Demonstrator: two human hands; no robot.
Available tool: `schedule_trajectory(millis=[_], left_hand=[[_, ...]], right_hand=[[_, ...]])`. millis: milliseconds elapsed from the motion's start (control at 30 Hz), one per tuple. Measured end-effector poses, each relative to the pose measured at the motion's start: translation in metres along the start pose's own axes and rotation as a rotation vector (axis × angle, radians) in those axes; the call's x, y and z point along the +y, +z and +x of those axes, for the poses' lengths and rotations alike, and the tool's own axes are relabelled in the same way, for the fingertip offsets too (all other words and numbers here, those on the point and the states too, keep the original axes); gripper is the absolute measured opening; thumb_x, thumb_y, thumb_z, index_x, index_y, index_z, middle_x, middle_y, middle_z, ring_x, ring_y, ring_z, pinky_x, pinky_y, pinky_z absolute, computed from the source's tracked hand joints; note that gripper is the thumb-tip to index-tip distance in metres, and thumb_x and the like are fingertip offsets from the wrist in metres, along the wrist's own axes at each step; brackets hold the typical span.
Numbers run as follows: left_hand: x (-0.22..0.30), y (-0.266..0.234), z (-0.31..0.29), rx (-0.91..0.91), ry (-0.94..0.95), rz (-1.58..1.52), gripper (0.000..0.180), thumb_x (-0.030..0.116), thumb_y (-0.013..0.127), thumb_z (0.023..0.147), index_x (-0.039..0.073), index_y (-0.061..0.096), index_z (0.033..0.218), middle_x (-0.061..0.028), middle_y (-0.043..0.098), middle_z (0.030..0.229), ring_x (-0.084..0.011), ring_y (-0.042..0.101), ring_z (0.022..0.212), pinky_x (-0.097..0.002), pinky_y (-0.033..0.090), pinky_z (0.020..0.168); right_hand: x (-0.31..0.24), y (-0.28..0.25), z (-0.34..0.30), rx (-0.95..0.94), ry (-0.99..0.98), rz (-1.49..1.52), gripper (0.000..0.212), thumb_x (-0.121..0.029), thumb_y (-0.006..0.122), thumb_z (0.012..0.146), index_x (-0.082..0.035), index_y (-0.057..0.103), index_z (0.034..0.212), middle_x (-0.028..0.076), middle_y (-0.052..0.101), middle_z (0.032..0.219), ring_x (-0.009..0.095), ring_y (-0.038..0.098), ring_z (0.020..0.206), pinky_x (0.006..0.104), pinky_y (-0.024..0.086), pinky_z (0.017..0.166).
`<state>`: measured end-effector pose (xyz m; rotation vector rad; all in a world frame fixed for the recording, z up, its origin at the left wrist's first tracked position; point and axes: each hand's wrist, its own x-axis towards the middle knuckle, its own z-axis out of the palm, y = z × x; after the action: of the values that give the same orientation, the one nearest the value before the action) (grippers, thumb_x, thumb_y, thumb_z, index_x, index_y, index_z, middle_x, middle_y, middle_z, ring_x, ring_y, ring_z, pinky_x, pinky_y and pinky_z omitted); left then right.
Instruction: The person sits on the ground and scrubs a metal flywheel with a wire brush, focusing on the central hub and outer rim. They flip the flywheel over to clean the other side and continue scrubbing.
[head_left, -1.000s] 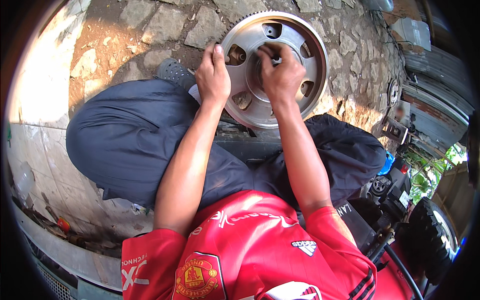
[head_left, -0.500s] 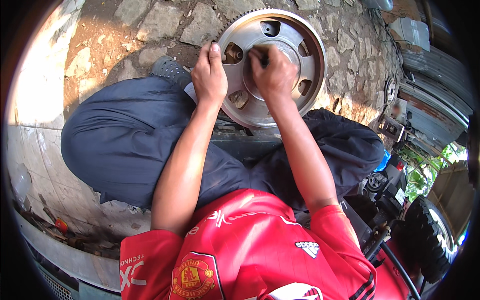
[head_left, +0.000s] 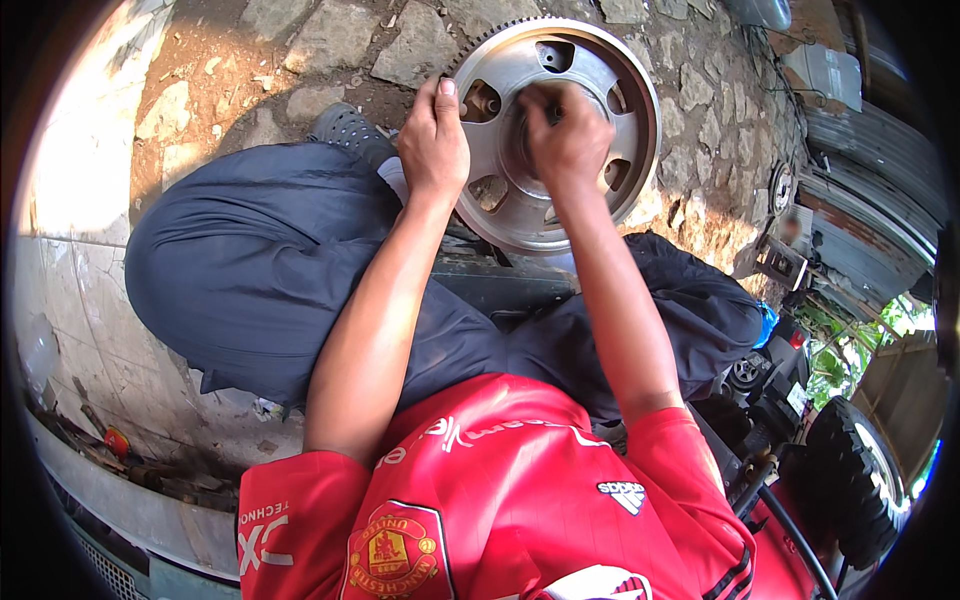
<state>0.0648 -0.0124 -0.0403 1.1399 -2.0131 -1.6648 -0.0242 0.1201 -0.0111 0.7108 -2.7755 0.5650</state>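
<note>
A large silvery metal flywheel (head_left: 592,68) with a toothed rim and several cut-out openings lies in front of my crossed legs, its near edge by a dark flat piece (head_left: 500,288). My left hand (head_left: 437,148) grips its left rim, the thumb lying along the edge. Over the raised hub in the middle is my right hand (head_left: 574,140), its fingers bent and pressed down on the metal. Motion smears those fingertips, and whatever they pinch cannot be made out. The hand covers much of the hub.
Stone paving (head_left: 420,45) stretches beyond the flywheel. My shoe (head_left: 345,132) is just left of it. At the right stand corrugated metal sheets (head_left: 865,150) and a knobbly black tyre (head_left: 850,470). A metal-edged ledge (head_left: 130,520) with clutter runs along the lower left.
My right hand has shifted slightly to the right across the hub. A brownish bit seen at its fingertips before is now lost in blur. My left hand keeps its hold on the rim.
</note>
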Motion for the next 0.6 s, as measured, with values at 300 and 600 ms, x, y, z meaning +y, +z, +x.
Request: schedule_trajectory(millis=[300,600], left_hand=[[0.002,0.001,-0.001,0.023,-0.017,-0.011,0.052,0.048,0.045,0.112,0.006,0.068,0.132,-0.0181,0.077,0.096,-0.0384,0.075,0.094,-0.0475,0.056,0.085],[0.005,-0.001,-0.001,0.017,-0.065,0.006,0.052,0.048,0.045,0.112,0.005,0.068,0.132,-0.0166,0.077,0.095,-0.0366,0.075,0.094,-0.0467,0.056,0.085]], right_hand=[[-0.006,-0.001,-0.010,-0.026,-0.047,0.056,0.018,-0.021,0.087,0.085,-0.009,0.076,0.093,0.013,0.079,0.087,0.032,0.077,0.076,0.0413,0.060,0.072],[-0.007,-0.003,-0.012,-0.030,-0.083,0.090,0.021,-0.023,0.088,0.084,-0.009,0.075,0.091,0.012,0.078,0.087,0.033,0.076,0.075,0.0421,0.060,0.071]])
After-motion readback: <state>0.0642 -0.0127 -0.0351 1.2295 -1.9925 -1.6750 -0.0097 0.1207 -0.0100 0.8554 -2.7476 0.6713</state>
